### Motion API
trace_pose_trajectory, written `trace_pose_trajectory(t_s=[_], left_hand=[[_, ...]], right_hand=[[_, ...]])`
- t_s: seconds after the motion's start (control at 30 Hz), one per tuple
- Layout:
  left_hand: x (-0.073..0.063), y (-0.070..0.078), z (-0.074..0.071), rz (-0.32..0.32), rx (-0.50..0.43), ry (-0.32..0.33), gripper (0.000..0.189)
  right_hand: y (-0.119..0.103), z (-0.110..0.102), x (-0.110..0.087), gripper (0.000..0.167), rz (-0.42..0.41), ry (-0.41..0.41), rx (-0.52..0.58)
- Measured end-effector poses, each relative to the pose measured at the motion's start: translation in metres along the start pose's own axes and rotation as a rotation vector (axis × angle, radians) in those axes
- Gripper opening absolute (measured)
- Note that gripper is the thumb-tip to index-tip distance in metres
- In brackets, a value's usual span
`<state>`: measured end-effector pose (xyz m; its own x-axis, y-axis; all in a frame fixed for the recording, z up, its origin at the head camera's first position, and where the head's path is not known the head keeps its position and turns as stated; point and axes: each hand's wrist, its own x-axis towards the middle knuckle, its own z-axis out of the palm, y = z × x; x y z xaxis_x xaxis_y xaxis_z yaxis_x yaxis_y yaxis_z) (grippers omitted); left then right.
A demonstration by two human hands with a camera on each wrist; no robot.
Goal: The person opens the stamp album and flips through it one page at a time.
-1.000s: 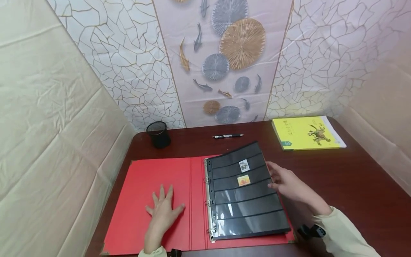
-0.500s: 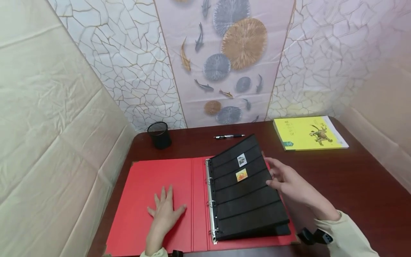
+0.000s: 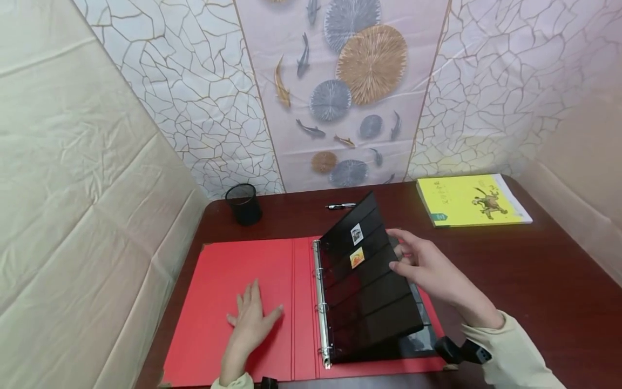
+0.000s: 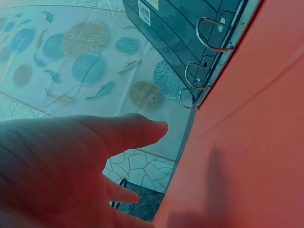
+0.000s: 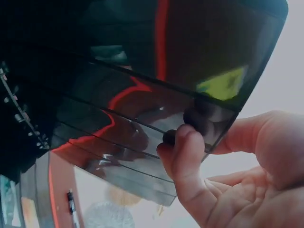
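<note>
A red ring binder (image 3: pixel 243 259) lies spread on the table, metal rings (image 3: pixel 320 308) down its middle. Its black stamp page (image 3: pixel 374 292) is lifted and tilted up from the right side. Two small stamps (image 3: pixel 357 257), one orange-yellow and one grey-white, sit in its strips. My right hand (image 3: pixel 427 270) pinches the page's outer edge; in the right wrist view its thumb and fingertips hold the glossy sheet (image 5: pixel 137 95) from both sides. Another dark page (image 3: pixel 423 340) shows underneath. My left hand (image 3: pixel 250 327) rests on the bare red inner cover, fingers spread.
A black mesh pen holder (image 3: pixel 244 205) stands at the back left. A pen (image 3: pixel 340 206) lies behind the binder, partly covered by the raised page. At the back right is a yellow book (image 3: pixel 473 201). Patterned cloth walls enclose the table.
My right hand has moved left and raised the page more steeply, uncovering part of the page beneath. The page now hides part of the pen. My left hand has stayed on the cover.
</note>
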<state>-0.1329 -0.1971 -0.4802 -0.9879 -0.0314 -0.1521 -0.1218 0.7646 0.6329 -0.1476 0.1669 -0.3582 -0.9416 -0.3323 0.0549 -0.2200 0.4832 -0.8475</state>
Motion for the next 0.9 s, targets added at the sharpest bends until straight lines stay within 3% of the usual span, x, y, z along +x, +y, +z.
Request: trace_pose_trajectory(t_s=[0.27, 0.5, 0.7, 0.9], left_hand=[[-0.004, 0.006, -0.003, 0.030, -0.046, -0.008, 0.089], [-0.007, 0.029, -0.013, 0.100, -0.080, 0.023, 0.086], [-0.011, 0.055, -0.027, 0.239, -0.149, 0.041, 0.085], [-0.025, 0.096, -0.044, 0.408, -0.239, 0.034, 0.079]], right_hand=[[-0.023, 0.002, 0.009, 0.061, -0.052, -0.013, -0.044], [-0.044, 0.006, 0.017, 0.056, -0.121, 0.011, -0.083], [-0.057, 0.014, 0.023, 0.056, -0.151, -0.014, -0.067], [-0.068, 0.026, 0.029, 0.055, -0.158, -0.038, -0.052]])
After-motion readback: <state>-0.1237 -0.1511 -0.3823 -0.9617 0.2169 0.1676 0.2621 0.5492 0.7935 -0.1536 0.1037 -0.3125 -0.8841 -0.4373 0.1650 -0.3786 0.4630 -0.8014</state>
